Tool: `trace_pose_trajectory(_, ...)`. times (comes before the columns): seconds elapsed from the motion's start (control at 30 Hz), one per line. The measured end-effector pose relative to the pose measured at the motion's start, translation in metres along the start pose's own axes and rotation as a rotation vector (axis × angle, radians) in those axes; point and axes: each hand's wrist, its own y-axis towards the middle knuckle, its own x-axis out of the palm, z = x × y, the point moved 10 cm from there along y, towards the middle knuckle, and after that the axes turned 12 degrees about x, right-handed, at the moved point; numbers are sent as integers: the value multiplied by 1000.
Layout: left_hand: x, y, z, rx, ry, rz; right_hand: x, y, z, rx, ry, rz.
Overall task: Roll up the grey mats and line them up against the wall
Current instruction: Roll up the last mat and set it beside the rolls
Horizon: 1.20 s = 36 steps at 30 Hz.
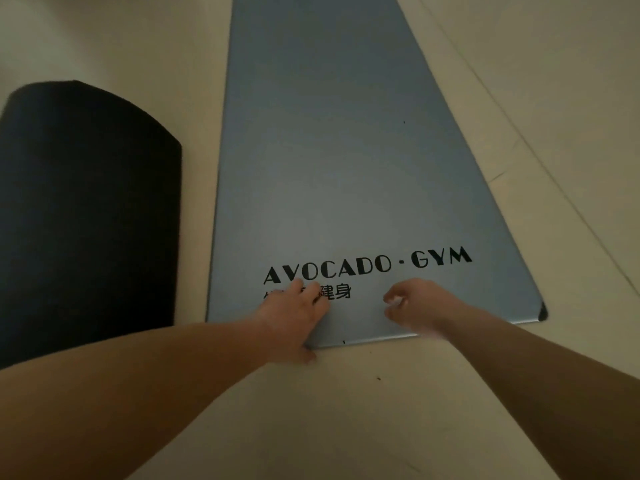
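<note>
A grey mat (pixel 332 161) lies flat and unrolled on the floor, stretching away from me, with "AVOCADO · GYM" printed in black near its close end. My left hand (pixel 294 317) rests on the mat's near edge, fingers on top over the print and thumb at the edge. My right hand (pixel 412 306) hovers with curled fingers just above the near edge, a little to the right. Whether it touches the mat is unclear. The mat's near right corner is slightly turned up, showing a dark underside.
A dark, almost black rolled mat (pixel 86 209) lies on the floor to the left of the grey mat, parallel to it. The floor (pixel 519 98) is pale beige tile with thin joint lines at the right.
</note>
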Motion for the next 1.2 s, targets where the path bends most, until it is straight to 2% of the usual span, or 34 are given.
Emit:
trace_pose_trajectory(0.23,-1,-1,11,141,53,-10,19,-5,-11,-60,-232,-3)
trace_pose_trajectory(0.3,-3,-12,7,153,-12,6,22,-9,-13,-114,-296,14)
trace_pose_trajectory(0.4,-18,-31,8,139,-28,76,14,-18,-17,-214,-347,143)
trace_pose_trajectory(0.5,-33,-43,13,108,99,142,12,-36,-22,-339,-422,283)
trace_pose_trajectory(0.63,-63,-54,3,66,67,227,2,-60,-28,-468,-372,466)
trace_pose_trajectory(0.7,-75,-61,1,34,-6,237,-11,-68,-33,-469,-353,527)
trace_pose_trajectory(0.83,-91,-81,-1,-55,-140,283,-35,-85,-43,-398,-347,534)
trace_pose_trajectory(0.93,-93,-100,-4,-101,-346,231,-50,-101,-55,-345,-423,428)
trace_pose_trajectory(1.03,-104,-116,12,-22,-575,171,-56,-117,-60,-255,-497,103)
trace_pose_trajectory(1.1,-111,-125,18,21,-762,80,-67,-134,-61,-226,-488,-55)
trace_pose_trajectory(1.2,-117,-129,14,53,-997,-70,-78,-142,-62,-192,-513,-144)
